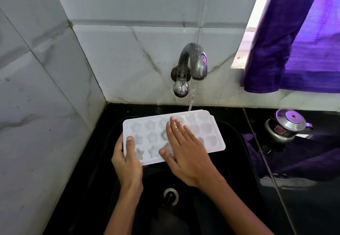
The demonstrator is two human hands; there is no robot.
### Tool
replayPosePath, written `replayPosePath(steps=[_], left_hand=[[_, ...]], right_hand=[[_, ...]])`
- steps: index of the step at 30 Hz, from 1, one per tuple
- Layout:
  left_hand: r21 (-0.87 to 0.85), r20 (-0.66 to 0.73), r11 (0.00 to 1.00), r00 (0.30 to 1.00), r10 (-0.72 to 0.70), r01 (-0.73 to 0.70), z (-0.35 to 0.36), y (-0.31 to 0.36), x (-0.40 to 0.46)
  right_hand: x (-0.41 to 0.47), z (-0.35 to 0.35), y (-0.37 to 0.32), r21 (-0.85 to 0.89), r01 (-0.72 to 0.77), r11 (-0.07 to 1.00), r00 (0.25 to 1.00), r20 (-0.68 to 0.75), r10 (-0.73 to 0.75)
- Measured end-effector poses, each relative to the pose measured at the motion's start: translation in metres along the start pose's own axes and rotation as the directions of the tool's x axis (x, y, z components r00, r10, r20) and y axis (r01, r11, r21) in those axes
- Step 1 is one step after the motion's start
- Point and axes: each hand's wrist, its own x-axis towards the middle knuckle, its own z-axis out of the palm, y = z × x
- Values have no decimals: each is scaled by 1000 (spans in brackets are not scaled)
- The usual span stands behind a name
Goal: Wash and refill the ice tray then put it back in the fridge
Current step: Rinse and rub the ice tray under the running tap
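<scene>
A white plastic ice tray (207, 133) with star and shell shaped cells is held level over the black sink (228, 161). My left hand (127, 161) grips its near left corner, thumb on top of the rim. My right hand (185, 150) lies flat and wet on the tray's middle cells, fingers stretched out together. A thin stream of water (192, 96) runs from the metal tap (195, 60) on the tiled wall and lands at the tray's far edge.
The sink drain (171, 197) lies below the tray. On the black counter to the right stands a small metal kettle (287, 126). A purple curtain (294, 41) hangs at the window at the upper right. Tiled walls close the left and back.
</scene>
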Motion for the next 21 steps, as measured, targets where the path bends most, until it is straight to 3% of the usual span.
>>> replayPosePath(steps=[3,9,15,21], left_hand=[[5,0,1000,1000,2,-2,1,-1,5],[-5,56,998,997,-61,62,14,-8,1],[-16,46,997,997,-70,71,28,-8,4],[-2,79,994,991,-106,107,32,-15,2]], right_hand=[[-10,-4,10,-18,4,1000,1000,20,-4],[-1,-15,39,-95,-176,980,984,-18,175],[-13,-16,27,-82,31,996,998,56,-26],[-7,-30,56,-104,-235,966,972,-28,233]])
